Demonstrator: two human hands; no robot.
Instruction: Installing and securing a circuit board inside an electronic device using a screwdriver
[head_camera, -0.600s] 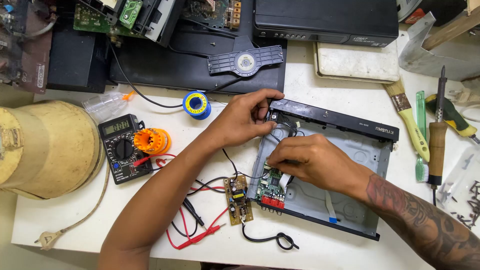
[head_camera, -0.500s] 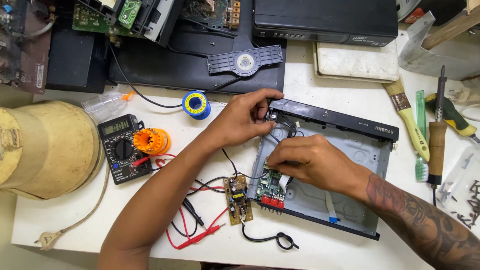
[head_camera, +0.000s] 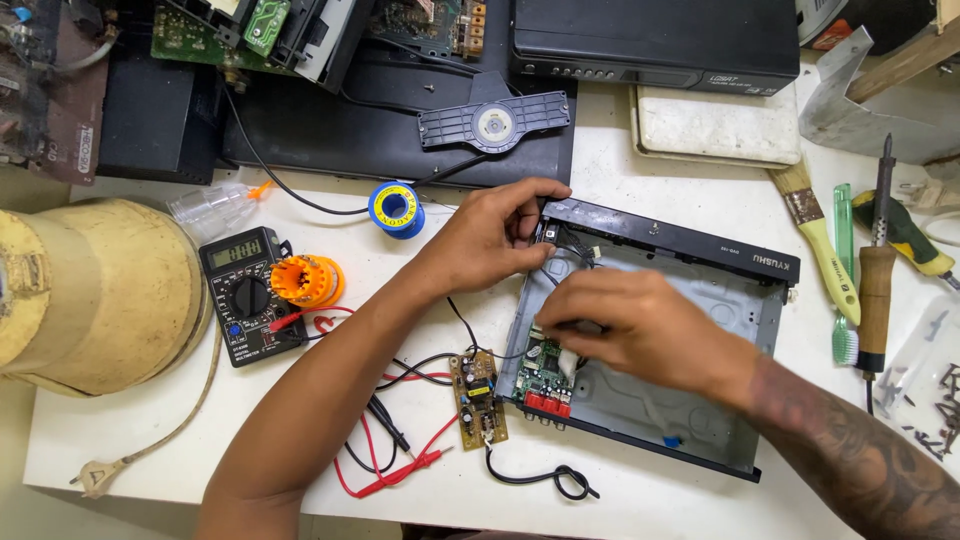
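An opened black player chassis with a grey metal floor lies on the white table. My left hand grips its rear left corner by the black wires. My right hand reaches inside, its fingertips pinched on something small over the green circuit board with red sockets; what they pinch is hidden. A small brown power board lies just outside the chassis, joined by thin wires.
A black multimeter with red and black leads, an orange spool and a blue solder reel lie left. A large yellowish drum stands far left. Paintbrush, soldering iron and loose screws lie right.
My right hand has shifted slightly over the green board. My left hand stays on the chassis corner.
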